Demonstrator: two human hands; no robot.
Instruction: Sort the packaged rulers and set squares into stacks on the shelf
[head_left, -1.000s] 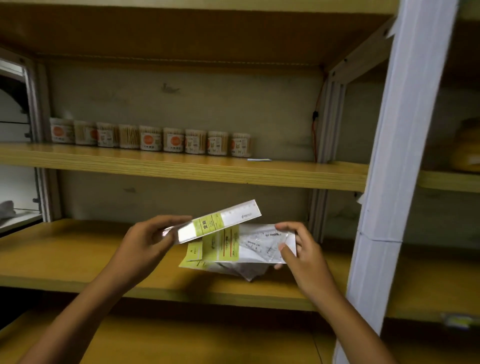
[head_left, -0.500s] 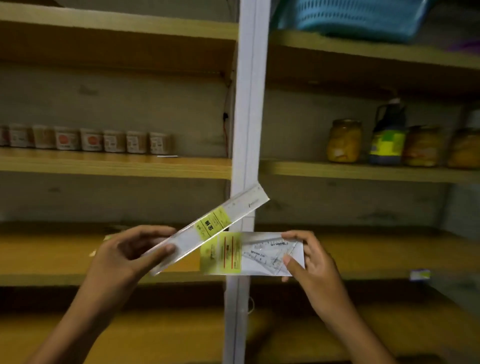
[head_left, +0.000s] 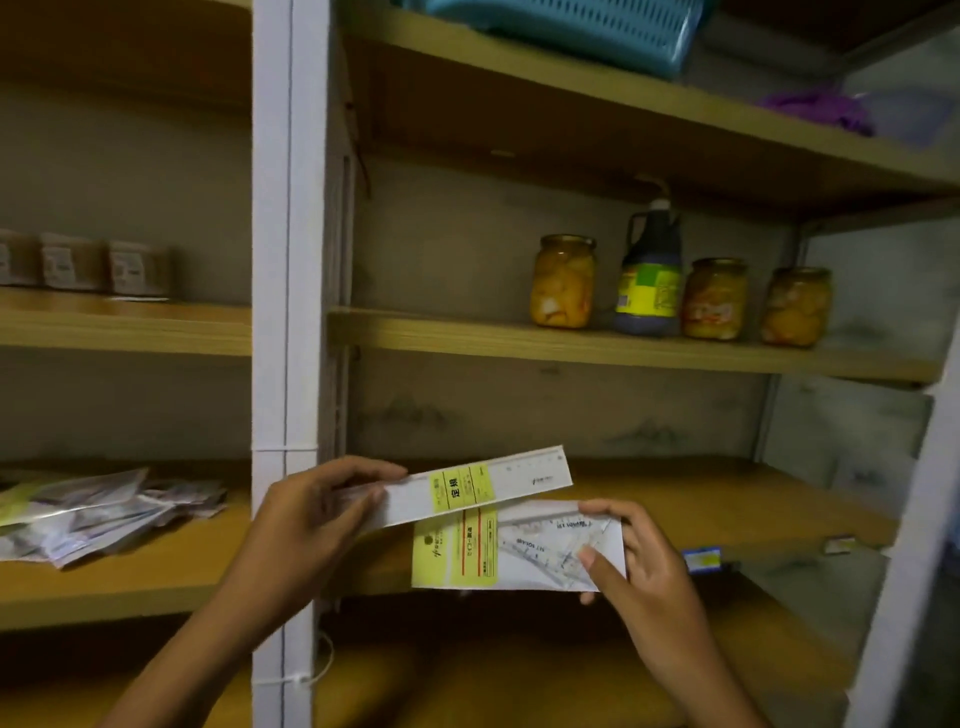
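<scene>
My left hand (head_left: 306, 525) grips one end of a long packaged ruler (head_left: 498, 483) with a yellow label, held slanting up to the right. My right hand (head_left: 634, 561) pinches the right edge of a packaged set square (head_left: 514, 548), a clear flat bag with a yellow card, held just below the ruler. Both packages hover in front of the wooden shelf (head_left: 701, 499) of the right bay. A loose pile of similar packages (head_left: 98, 509) lies on the same shelf level in the left bay, left of the white upright post (head_left: 285, 312).
One shelf up in the right bay stand three jars of preserved fruit (head_left: 563, 280) and a dark bottle (head_left: 649, 275). Small tubs (head_left: 78, 262) sit on the left bay's upper shelf. A blue basket (head_left: 597, 26) is on the top shelf. Price tags (head_left: 701, 560) stick to the shelf edge.
The view has swung right, from the left bay to the right bay. Both hands carried the ruler and set square package rightward past the white post, away from the pile.
</scene>
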